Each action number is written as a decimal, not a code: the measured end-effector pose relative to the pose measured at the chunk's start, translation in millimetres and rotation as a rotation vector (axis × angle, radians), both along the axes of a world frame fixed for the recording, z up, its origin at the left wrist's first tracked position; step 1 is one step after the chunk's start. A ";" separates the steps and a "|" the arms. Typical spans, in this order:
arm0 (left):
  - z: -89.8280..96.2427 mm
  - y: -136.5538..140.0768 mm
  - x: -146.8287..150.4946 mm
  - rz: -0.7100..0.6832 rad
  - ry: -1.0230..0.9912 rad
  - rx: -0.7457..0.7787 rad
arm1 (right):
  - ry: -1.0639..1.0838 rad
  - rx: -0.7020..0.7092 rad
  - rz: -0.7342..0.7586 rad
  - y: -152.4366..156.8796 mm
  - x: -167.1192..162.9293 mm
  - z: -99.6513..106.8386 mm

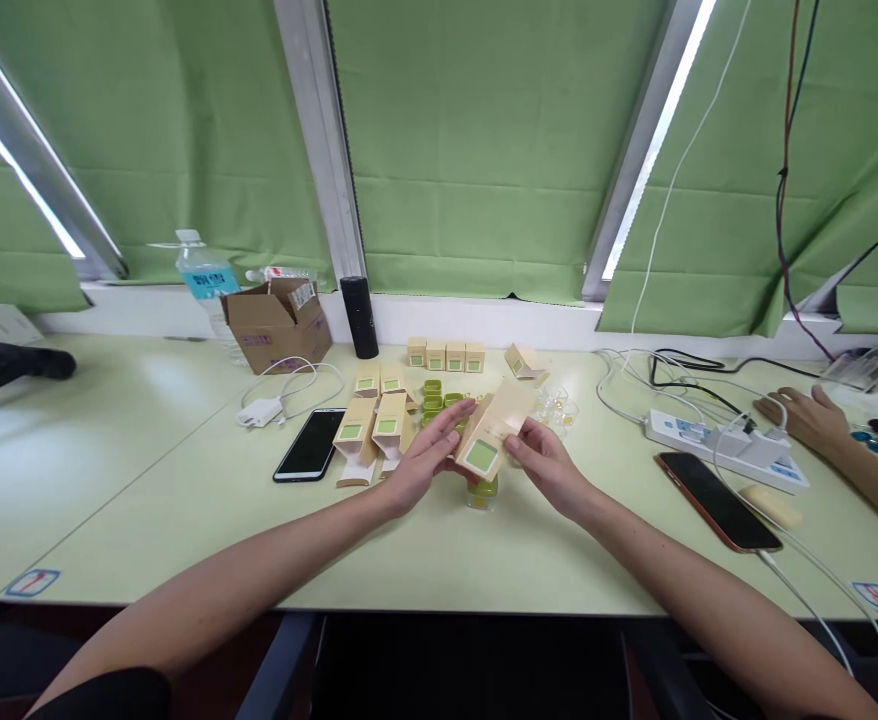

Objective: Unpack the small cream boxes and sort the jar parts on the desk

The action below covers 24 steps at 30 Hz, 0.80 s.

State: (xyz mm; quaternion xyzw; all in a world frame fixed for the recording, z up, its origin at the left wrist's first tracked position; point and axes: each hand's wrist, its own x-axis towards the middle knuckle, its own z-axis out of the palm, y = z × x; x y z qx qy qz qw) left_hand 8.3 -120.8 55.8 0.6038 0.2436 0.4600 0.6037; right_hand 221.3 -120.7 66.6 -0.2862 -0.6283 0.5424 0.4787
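Observation:
Between both hands I hold a small beige cardboard box with a green square on its face, tilted above the table. My left hand grips its left side, and my right hand pinches its right side. Just under the box stands a small green-and-clear container. Behind my left hand are several green containers, partly hidden. To the left lie open beige boxes with flaps out. Clear plastic pieces sit beyond my right hand.
Four-sided small boxes stand in a row at the back, near a tipped box. Leftward are a phone, charger, carton and black cylinder. Rightward are a power strip, another phone and another person's hand.

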 end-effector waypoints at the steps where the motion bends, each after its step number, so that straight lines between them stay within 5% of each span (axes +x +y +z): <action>1: 1.6 -0.3 0.7 0.007 0.001 0.032 | 0.014 -0.007 -0.028 2.0 0.8 -0.2; 14: 7.5 -9.0 -5.1 0.180 0.299 0.444 | 0.026 0.002 -0.109 2.0 -1.5 -1.9; 24: -5.1 -11.1 -9.9 0.214 0.404 0.562 | 0.059 0.001 -0.085 1.0 -11.3 -14.4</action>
